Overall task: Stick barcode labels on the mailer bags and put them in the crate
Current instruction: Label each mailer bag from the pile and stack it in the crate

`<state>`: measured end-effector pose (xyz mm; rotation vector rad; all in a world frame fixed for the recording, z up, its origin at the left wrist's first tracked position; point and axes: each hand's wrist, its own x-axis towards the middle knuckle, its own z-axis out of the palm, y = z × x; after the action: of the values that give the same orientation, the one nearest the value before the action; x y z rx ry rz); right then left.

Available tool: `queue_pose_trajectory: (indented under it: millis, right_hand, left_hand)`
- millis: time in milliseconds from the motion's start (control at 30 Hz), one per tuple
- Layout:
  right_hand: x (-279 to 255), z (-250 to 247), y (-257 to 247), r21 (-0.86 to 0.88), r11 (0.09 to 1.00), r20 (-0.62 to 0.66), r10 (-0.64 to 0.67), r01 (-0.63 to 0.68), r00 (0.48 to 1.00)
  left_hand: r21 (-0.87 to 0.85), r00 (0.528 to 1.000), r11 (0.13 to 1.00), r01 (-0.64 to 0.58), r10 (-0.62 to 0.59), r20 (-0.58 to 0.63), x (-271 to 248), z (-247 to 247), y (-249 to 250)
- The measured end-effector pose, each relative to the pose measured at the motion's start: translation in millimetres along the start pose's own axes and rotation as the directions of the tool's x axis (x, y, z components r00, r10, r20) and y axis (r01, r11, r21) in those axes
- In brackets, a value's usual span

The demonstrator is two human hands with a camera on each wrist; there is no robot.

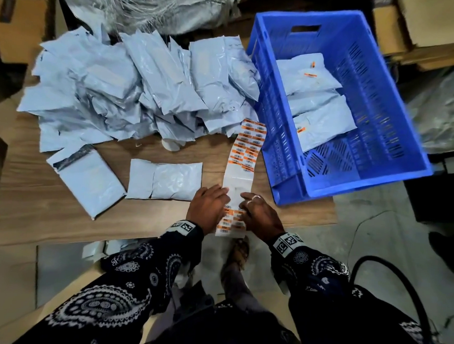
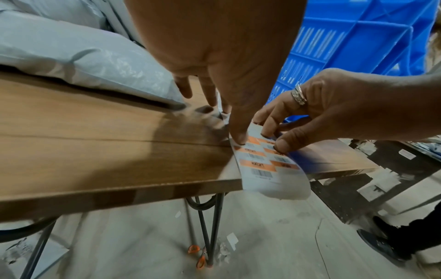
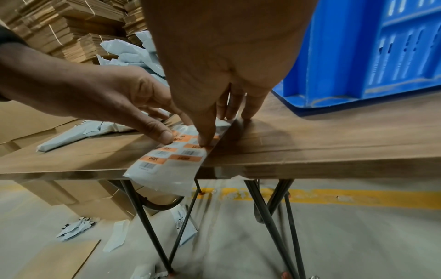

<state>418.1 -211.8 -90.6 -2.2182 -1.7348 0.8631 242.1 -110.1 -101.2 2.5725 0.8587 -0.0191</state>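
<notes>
head: left hand (image 1: 208,207) and right hand (image 1: 261,217) palm-down on the label strip (image 1: 243,170), a long glossy sheet draped over the wooden desk (image 1: 50,205) edge. Grey crinkly mailer bags (image 1: 120,89) heaped behind; a few labelled ones in the blue slotted plastic crate (image 1: 393,142).
left wrist: left fingers (image 2: 238,136) straight, tips pressing the strip flat.
right wrist: right fingers (image 3: 205,139) straight, thumb tip down on an orange label (image 3: 194,146), nothing gripped.

Head overhead; wrists close, table-edge level
</notes>
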Motion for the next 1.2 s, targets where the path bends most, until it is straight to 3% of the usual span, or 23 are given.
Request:
queue_pose_trajectory:
  millis: [333,467,667,867,933,1000,1100,1200]
  right_hand:
    - [5,6,1,-0.011,1.0,-0.025,-0.025,0.025,0.999]
    - [6,4,0,-0.051,0.997,-0.059,-0.053,0.05,0.997]
    - [11,5,-2,-0.09,0.996,-0.07,-0.02,0.013,0.997]
    - [14,4,-8,-0.094,0.995,-0.091,-0.025,0.016,0.996]
    - [15,1,-16,0.036,0.999,-0.176,0.003,0.004,0.984]
    - [15,-5,-26,0.304,0.952,-0.244,0.107,-0.028,0.964]
    - [17,-15,-43,0.694,0.711,-0.051,0.211,-0.118,0.976]
    - [21,-14,-46,0.804,0.569,0.062,0.209,-0.173,0.976]
  left_hand:
    - [-0.104,0.994,0.989,0.103,-0.107,-0.032,-3,0,9]
    - [-0.247,0.983,0.955,0.167,-0.181,-0.035,-4,-4,9]
    - [-0.614,0.915,0.749,0.248,-0.389,-0.106,-6,-25,5]
    - [-0.723,0.854,0.606,0.333,-0.518,-0.04,-12,-44,-8]
    - [-0.733,0.848,0.584,0.35,-0.53,-0.017,-13,-45,-9]
    - [-0.741,0.844,0.568,0.359,-0.536,-0.003,-13,-45,-9]
    - [-0.794,0.832,0.491,0.36,-0.554,0.035,-11,-46,-5]
    - [-0.844,0.835,0.412,0.343,-0.545,0.073,-9,-49,-1]
